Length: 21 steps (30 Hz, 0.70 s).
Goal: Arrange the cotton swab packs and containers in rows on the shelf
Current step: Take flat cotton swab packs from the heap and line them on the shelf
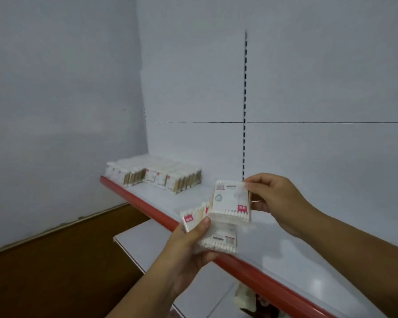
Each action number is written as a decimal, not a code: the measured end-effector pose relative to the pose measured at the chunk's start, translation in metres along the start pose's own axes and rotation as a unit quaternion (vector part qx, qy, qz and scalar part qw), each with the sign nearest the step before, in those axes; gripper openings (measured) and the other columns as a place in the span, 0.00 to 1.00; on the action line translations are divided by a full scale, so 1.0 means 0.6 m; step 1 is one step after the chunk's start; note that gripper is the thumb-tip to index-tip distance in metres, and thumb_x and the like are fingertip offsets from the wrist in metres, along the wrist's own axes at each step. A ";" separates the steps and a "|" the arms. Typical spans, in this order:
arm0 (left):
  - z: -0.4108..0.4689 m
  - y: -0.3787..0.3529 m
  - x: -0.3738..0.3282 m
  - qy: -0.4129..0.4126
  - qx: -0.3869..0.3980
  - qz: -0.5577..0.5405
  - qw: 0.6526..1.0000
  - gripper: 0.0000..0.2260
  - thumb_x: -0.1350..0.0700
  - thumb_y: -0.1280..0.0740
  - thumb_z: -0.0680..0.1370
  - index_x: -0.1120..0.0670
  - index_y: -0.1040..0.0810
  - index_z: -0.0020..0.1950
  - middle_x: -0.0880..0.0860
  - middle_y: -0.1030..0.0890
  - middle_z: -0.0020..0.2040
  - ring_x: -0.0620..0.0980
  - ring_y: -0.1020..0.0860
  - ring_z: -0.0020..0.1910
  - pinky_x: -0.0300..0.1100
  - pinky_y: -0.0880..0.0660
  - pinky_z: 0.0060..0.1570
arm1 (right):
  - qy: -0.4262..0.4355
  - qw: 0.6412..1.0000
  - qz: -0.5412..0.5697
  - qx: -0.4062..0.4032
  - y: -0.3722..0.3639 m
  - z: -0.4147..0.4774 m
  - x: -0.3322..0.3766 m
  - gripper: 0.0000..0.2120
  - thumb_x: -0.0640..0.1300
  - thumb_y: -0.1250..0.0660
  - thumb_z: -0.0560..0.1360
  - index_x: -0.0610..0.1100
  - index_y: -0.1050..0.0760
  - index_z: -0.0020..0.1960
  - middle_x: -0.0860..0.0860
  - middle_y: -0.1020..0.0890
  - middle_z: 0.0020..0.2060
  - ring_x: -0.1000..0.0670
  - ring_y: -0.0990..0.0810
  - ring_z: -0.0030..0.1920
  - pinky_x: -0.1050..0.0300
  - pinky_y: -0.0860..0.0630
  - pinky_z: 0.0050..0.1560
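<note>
My left hand (191, 251) grips a fanned stack of cotton swab packs (218, 241), thumb on top of the leftmost pack (191, 220). My right hand (274, 203) pinches the right edge of one upright pack (231, 201), white with a pink label, just above the stack. Both hands hover over the front of the white shelf (285, 255) with its red front strip (257, 269). At the shelf's far left stand two rows of packs (156, 174), upright and side by side.
A lower white shelf (143, 239) juts out below, with more pale packs (242, 297) partly hidden under the upper shelf. A slotted upright (245, 111) runs up the white back panel. A wall stands at the left, brown floor below.
</note>
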<state>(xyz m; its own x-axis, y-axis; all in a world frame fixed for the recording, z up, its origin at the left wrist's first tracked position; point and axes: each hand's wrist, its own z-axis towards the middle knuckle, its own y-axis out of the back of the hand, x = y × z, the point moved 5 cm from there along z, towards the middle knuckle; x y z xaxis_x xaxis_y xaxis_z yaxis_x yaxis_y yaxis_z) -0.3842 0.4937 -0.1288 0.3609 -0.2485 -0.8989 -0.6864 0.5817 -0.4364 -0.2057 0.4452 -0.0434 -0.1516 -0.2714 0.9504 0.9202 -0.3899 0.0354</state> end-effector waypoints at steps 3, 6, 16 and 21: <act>0.066 0.093 -0.030 -0.016 -0.063 -0.011 0.998 0.26 0.51 0.27 0.65 0.53 0.24 0.63 0.58 0.16 0.53 0.55 0.16 0.46 0.47 0.18 0.39 | -0.026 0.993 0.110 -0.025 -0.075 0.087 -0.047 0.04 0.32 0.36 0.76 0.36 0.24 0.44 0.41 0.18 0.37 0.48 0.17 0.35 0.58 0.20 0.35; 0.136 0.175 -0.061 -0.006 -0.124 -0.062 0.990 0.25 0.53 0.28 0.67 0.55 0.25 0.64 0.59 0.16 0.53 0.57 0.16 0.47 0.47 0.18 0.34 | -0.078 0.983 0.166 -0.021 -0.162 0.162 -0.101 0.05 0.29 0.37 0.75 0.37 0.26 0.47 0.39 0.19 0.42 0.46 0.17 0.40 0.56 0.18 0.37; 0.290 0.406 -0.125 -0.071 -0.163 -0.032 0.984 0.28 0.55 0.25 0.66 0.51 0.26 0.66 0.56 0.16 0.54 0.55 0.16 0.48 0.43 0.21 0.35 | -0.051 0.976 -0.124 0.173 -0.355 0.351 -0.205 0.27 0.30 0.28 0.66 0.56 0.24 0.56 0.50 0.19 0.52 0.51 0.18 0.49 0.52 0.19 0.49; 0.391 0.470 -0.175 -0.082 -0.112 -0.041 0.989 0.26 0.55 0.26 0.66 0.54 0.24 0.63 0.57 0.15 0.52 0.55 0.16 0.46 0.42 0.20 0.34 | -0.061 0.988 -0.116 0.077 -0.376 0.448 -0.234 0.17 0.31 0.27 0.68 0.46 0.27 0.50 0.48 0.15 0.44 0.49 0.15 0.43 0.50 0.18 0.45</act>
<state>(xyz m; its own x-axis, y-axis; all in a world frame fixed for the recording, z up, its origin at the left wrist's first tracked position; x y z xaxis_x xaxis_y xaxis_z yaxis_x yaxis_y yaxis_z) -0.4674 0.8656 -0.1482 0.5067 -0.1474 -0.8495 -0.7664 0.3743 -0.5221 -0.2953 0.8079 -0.1016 -0.3282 -0.0779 0.9414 0.9114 -0.2883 0.2938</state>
